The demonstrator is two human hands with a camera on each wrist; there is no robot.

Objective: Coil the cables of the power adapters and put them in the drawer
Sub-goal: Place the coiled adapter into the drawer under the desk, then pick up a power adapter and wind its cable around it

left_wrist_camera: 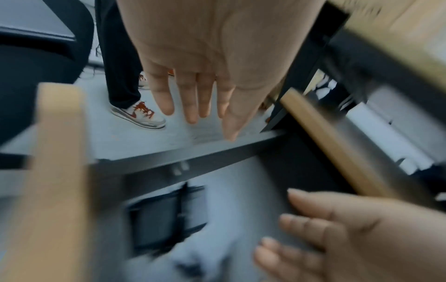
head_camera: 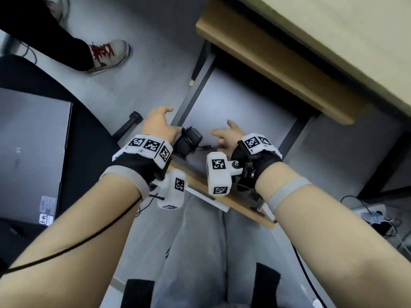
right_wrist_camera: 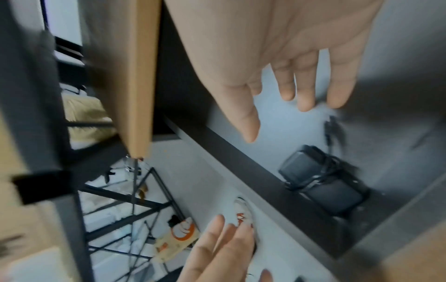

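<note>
A black power adapter [head_camera: 188, 140] with its cable wound round it lies in the near left corner of the open drawer [head_camera: 240, 101], on the grey bottom. My left hand [head_camera: 159, 118] hovers just left of it over the drawer's side wall, fingers relaxed and holding nothing. On the adapter's right, my right hand [head_camera: 220, 135] is spread above the drawer bottom, also holding nothing. The left wrist view shows straight fingers [left_wrist_camera: 193, 99] and a blurred adapter [left_wrist_camera: 164, 215] below. The right wrist view shows the adapter [right_wrist_camera: 323, 181] below loose fingers [right_wrist_camera: 304, 91].
The drawer's wooden front [head_camera: 224, 198] is near my knees, and the desk top [head_camera: 333, 41] overhangs its far end. A closed laptop [head_camera: 33, 152] lies at left. Another person's shoe [head_camera: 109, 54] stands on the floor beyond. A power strip [head_camera: 373, 215] lies at right.
</note>
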